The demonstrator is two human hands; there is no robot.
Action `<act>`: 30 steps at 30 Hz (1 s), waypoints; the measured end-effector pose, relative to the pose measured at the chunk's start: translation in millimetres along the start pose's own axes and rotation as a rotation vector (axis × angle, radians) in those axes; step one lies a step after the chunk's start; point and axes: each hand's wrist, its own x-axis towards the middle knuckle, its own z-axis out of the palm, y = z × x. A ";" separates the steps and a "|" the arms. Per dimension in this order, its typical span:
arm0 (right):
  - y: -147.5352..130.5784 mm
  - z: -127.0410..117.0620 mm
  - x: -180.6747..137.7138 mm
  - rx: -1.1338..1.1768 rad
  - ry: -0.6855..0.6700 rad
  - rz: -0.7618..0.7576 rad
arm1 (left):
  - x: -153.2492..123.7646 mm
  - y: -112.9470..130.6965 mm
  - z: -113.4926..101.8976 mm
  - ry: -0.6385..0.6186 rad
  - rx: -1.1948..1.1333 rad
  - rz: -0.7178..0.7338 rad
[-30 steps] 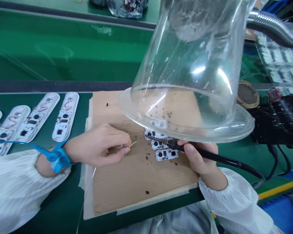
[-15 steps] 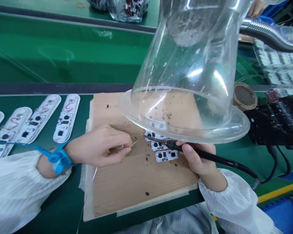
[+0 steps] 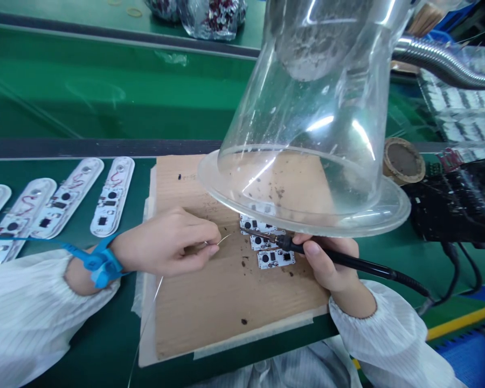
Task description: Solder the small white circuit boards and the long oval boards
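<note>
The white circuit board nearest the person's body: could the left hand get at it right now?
Probably yes: little but cardboard seems to lie between the left hand and that board, though that hand already holds a thin wire.
</note>
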 end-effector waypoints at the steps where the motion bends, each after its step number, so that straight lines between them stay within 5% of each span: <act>1: -0.2 0.2 0.0 -0.010 -0.002 0.001 | 0.1 0.0 0.0 -0.002 0.001 -0.002; 30: -1.0 1.9 0.1 0.013 0.033 0.081 | 0.2 -2.9 3.3 0.033 0.013 -0.030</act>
